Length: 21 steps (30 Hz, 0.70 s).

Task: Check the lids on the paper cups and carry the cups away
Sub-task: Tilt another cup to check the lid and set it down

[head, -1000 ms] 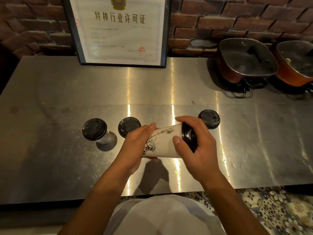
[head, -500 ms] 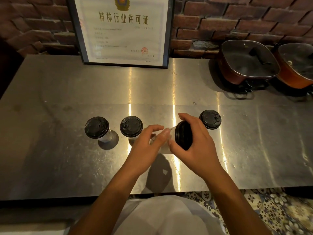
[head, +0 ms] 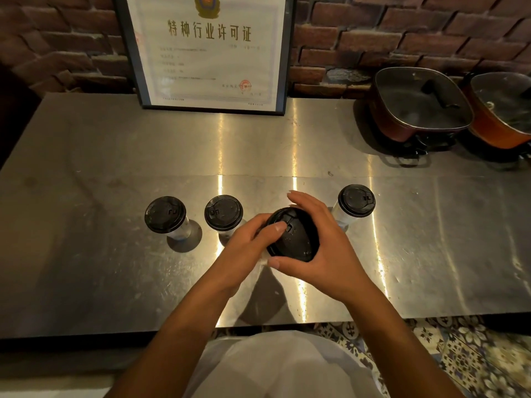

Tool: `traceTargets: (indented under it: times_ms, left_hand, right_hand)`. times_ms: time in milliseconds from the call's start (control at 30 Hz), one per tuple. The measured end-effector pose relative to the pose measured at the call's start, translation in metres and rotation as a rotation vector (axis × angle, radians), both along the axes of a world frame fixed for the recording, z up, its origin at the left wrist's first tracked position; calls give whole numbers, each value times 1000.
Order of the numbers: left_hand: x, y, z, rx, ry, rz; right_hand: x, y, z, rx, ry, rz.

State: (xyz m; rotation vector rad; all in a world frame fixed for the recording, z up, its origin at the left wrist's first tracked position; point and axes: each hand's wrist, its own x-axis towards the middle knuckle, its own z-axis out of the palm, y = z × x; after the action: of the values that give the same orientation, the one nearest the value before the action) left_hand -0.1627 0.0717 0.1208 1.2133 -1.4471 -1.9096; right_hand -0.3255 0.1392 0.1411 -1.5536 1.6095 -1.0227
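Centre of the steel counter [head: 86, 268]: paper cup with its black lid [head: 293, 235] held between both hands, lid facing me. Left hand [head: 247, 248] grips the cup's side, thumb pressing the lid's tab. Right hand [head: 321, 242] curls round the lid's rim, fingers at 12 o'clock, thumb at 6. Three more lidded cups stand upright: two at 9 o'clock [head: 165, 215] [head: 223, 213], one at 2 o'clock [head: 356, 201].

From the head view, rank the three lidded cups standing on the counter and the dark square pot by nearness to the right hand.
1. Right cup, just beyond the right hand.
2. Middle cup, left of it.
3. Far-left cup.
4. Dark square pot, back right by the wall.
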Motion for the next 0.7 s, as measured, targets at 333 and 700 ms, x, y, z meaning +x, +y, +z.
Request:
traceTargets:
  times_ms: [333,700]
  left_hand:
    - [5,5,-6,-30,76,110]
    - [-21,26,-6,-283,-88,116]
  right_hand:
    - [2,2,-11,200,-261,-89]
    - [-2,-6,-19,350,-373,-296]
